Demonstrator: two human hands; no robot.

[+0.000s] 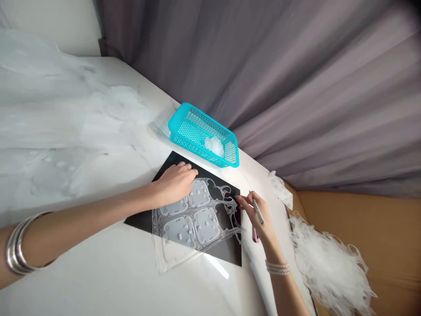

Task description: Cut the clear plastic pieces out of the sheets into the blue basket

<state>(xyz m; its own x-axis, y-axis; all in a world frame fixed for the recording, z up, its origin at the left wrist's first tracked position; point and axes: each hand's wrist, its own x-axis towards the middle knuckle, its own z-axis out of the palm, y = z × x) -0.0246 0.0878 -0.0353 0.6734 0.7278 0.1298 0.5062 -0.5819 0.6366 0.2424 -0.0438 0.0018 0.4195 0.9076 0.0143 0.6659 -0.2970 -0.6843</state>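
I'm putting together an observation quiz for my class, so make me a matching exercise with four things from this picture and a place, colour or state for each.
Things:
1. basket
2. right hand
3. clear plastic sheet
4. curtain

Descriptions:
A. lying partly on the black mat
B. greyish, hanging in folds
C. gripping a slim tool
D. turquoise, with white pieces inside

Pairs: 1-D, 2-C, 3-A, 4-B

Loose sheets (42,118) lie along the left of the counter (125,267). A basket (194,148) stands by the far edge, pieces (215,146) in its right end, a curtain (263,79) behind. Before it, a board (233,253) carries a single sheet (206,225), whose near corner overhangs the board. Past the right edge, a box (355,215) holds scraps (329,265).
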